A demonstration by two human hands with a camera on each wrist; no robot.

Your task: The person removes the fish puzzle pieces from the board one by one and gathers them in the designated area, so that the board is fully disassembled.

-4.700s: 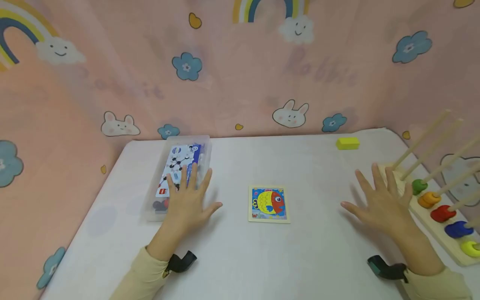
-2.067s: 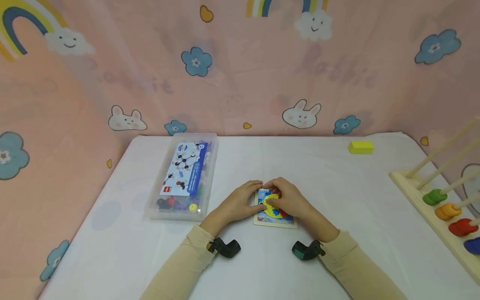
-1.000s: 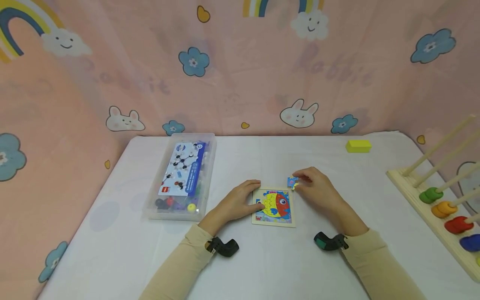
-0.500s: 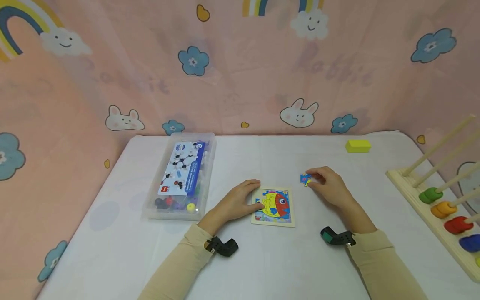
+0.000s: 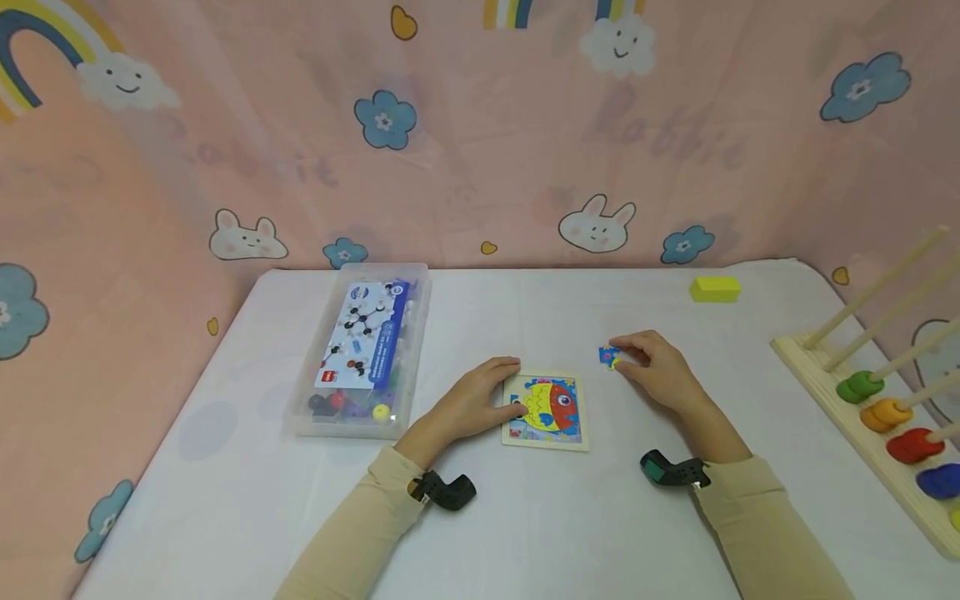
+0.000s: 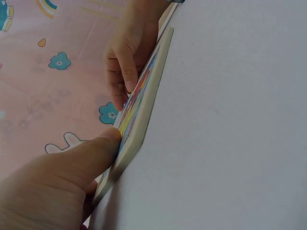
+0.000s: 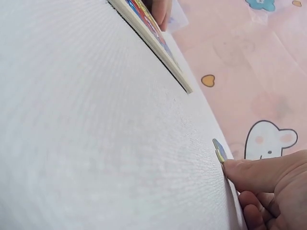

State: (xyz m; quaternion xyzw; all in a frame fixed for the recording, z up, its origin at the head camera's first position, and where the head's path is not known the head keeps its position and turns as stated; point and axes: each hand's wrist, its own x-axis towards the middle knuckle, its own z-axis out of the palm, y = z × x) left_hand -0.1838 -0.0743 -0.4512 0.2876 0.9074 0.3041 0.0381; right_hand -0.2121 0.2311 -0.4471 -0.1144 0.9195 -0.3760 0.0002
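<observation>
A small square fish jigsaw puzzle point(image 5: 557, 421) in a pale wooden frame lies mid-table. My left hand point(image 5: 467, 406) holds it at the left side, thumb on the picture and fingers around the far left corner. In the left wrist view that thumb presses the puzzle's face point(image 6: 139, 103). Beyond the puzzle's far right corner, my right hand point(image 5: 662, 372) pinches a blue and yellow puzzle piece point(image 5: 607, 356) between thumb and fingers. The right wrist view shows the piece point(image 7: 219, 150) close over the white cloth, at the thumb tip.
A clear plastic box point(image 5: 360, 350) of molecular model parts lies to the left. A yellow block point(image 5: 716, 289) sits at the back right. Along the right edge stands a wooden peg rack point(image 5: 847, 408) with coloured beads. A pink printed cloth point(image 5: 480, 142) hangs behind the table.
Both hands came in from the sides to the puzzle. The right hand took out a piece and carried it to the right; over the last half second both hands stay nearly still.
</observation>
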